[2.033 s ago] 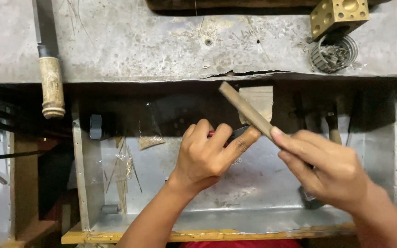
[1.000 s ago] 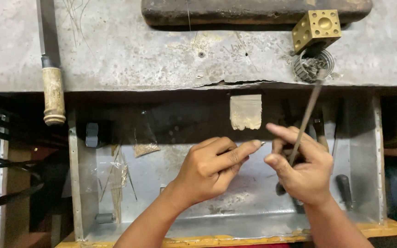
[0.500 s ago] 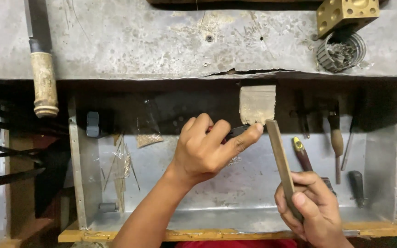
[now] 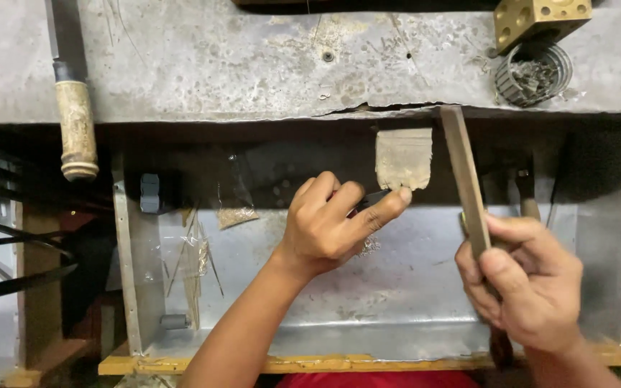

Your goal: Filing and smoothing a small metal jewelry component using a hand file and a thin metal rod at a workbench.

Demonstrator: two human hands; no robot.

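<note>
Half a second on, the right hand has raised its flat metal file toward the worn bench pin, fist clenched around the lower end. The left hand pinches a small dark workpiece against the pin. The file looks stiff and heavy, best held low.
</note>
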